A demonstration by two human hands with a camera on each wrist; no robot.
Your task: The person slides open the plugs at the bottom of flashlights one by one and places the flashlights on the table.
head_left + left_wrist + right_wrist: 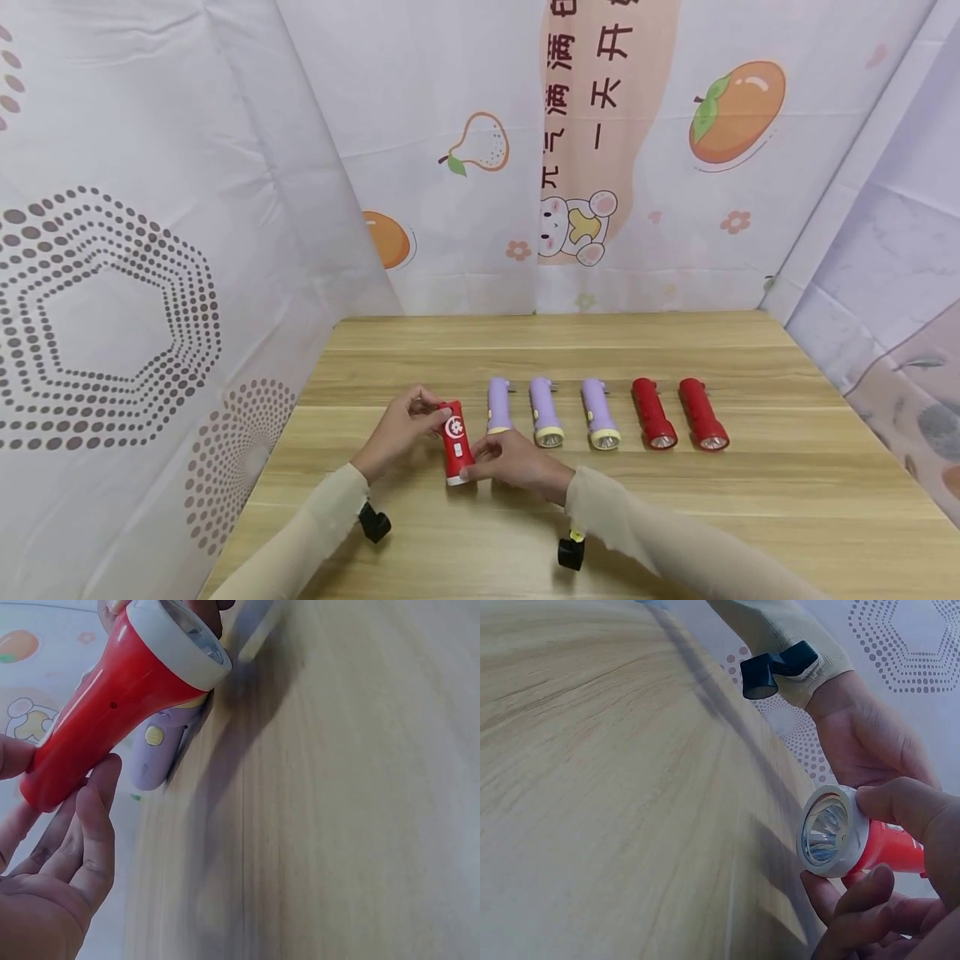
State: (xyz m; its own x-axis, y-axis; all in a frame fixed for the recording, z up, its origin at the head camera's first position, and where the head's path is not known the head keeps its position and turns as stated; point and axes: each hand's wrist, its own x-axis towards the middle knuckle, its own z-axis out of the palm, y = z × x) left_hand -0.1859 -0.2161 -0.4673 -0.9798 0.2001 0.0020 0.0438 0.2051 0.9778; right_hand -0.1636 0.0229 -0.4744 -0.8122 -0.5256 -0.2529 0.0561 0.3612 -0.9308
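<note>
Both hands hold a red flashlight (456, 442) with a white head, raised off the table in the wrist views. My left hand (403, 429) pinches its narrow tail end between thumb and fingers. At the other end, my right hand (517, 463) grips the white rim, thumb on one side and fingers on the other. A white switch and a white emblem show on its upper face in the head view. The clear lens (826, 831) and reflector face the right wrist camera. Just behind the right hand lies a purple flashlight (498, 403), its yellow head partly covered by that hand.
Two more purple flashlights (545, 404) (597, 405) lie in a row to the right, followed by two red flashlights (649, 406) (699, 406). All rest on the wooden table (750, 517). Printed cloth (420, 75) hangs behind the table and along its sides.
</note>
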